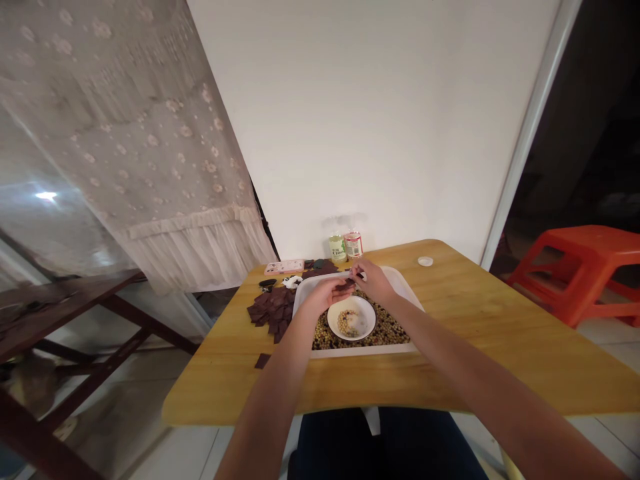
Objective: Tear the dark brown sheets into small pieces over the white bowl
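Note:
Over the far rim of a white bowl point(373, 321), my two hands are close together. My left hand point(327, 295) is curled round a small dark brown piece point(346, 285), seemingly like the flat squares beside the tray. Just above it, my right hand point(373, 280) has its fingertips pinched together; what lies between them is too small to make out. Small pale, bead-like grains point(346, 323) lie in the bowl. The bowl rests in a white tray point(363, 350) spread with yellow and dark grains point(387, 330).
Left of the tray is a heap of dark brown squares point(274, 310), with one loose square point(262, 361) nearer me. A phone point(284, 267), a green-labelled container point(337, 248) and a red-labelled container point(353, 245) stand by the wall. A clear lid point(425, 261) lies right; an orange stool point(590, 267) stands beyond.

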Available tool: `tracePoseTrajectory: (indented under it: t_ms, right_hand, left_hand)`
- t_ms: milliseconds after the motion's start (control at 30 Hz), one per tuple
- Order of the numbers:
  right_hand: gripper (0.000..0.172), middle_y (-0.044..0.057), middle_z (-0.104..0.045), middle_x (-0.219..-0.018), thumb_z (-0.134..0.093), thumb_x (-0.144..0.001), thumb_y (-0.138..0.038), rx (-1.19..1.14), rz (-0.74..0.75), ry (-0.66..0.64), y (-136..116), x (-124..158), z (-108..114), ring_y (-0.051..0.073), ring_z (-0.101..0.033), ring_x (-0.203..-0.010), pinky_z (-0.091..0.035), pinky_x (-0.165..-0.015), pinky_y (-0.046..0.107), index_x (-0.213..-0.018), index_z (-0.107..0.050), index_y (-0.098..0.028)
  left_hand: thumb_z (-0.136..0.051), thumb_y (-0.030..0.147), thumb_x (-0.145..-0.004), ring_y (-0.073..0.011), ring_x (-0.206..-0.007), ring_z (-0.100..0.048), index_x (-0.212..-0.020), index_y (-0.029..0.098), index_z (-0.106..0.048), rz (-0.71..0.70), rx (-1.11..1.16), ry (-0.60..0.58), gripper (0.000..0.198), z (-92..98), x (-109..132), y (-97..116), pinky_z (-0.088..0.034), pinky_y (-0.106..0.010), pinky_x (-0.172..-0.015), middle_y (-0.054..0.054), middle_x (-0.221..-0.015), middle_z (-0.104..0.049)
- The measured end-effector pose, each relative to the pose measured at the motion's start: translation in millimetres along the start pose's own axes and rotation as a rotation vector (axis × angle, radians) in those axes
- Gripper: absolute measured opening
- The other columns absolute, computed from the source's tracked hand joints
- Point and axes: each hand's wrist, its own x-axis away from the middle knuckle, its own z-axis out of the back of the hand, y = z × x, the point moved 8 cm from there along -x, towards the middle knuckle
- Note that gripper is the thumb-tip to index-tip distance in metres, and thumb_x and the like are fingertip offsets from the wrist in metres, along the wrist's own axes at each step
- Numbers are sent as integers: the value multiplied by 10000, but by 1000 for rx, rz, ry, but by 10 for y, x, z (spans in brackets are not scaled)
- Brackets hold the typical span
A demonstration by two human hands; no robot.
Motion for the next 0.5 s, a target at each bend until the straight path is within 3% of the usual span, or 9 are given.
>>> tracePoseTrajectory:
  t_ms: [500]
  right_hand:
    - [58, 13, -531, -764, -501, -718, -160, -27, 10, 15, 38, 10, -5, 142, -508, -711, -412, -674, 283, -762, -479, -191]
  left_hand:
    - [-542, 91, -744, -176, -765, -665, -772, 96, -630, 3, 1, 16, 93, -15, 24, 17, -500, -291, -803, -97, -724, -685]
